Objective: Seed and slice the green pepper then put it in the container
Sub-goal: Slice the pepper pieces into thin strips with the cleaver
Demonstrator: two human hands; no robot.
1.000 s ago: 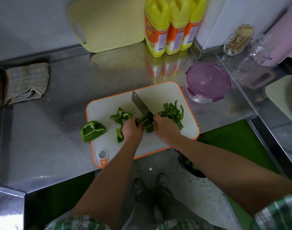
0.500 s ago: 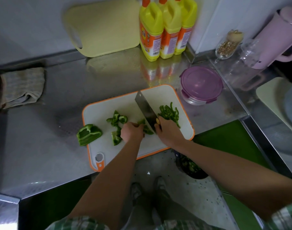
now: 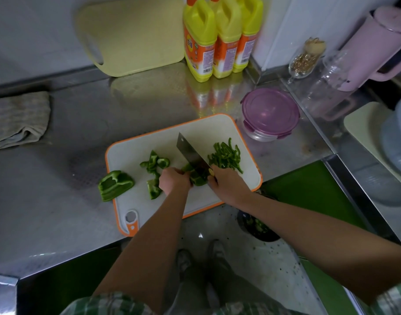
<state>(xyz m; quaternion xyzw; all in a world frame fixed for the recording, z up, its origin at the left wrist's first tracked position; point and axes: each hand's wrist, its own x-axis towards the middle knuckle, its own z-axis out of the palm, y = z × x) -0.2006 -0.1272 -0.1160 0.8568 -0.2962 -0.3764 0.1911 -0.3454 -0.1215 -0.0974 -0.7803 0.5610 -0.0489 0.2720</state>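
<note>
- Green pepper piece [image 3: 196, 178] lies near the front edge of the cutting board [image 3: 206, 130], between the two hands, with the knife [image 3: 192, 155] blade set across it.
- On its left end the left hand [image 3: 174, 180] is curled, fingers tucked in and gripping the piece down against the cutting board.
- At its right end the right hand [image 3: 226, 185] is wrapped tight round the knife handle, which the fist mostly hides.
- Over the last second the blade has stayed on this same piece and both hands have kept their places. The stub showing between them looks much as it did, so I judge that at most a slice or two has come off.
- Cut strips [image 3: 225, 155] sit in a heap on the right side of the cutting board, just beyond the blade, where they were a second ago.
- A large chunk [image 3: 115, 185] straddles the left edge of the cutting board, and loose pieces [image 3: 155, 161] lie left of its middle; none of these has moved, so they are probably still waiting to be sliced.
- Off the back right corner of the cutting board stands the container [image 3: 270, 112], its purple lid on. Slicing looks roughly half done, and the lid must come off before anything goes in.
</note>
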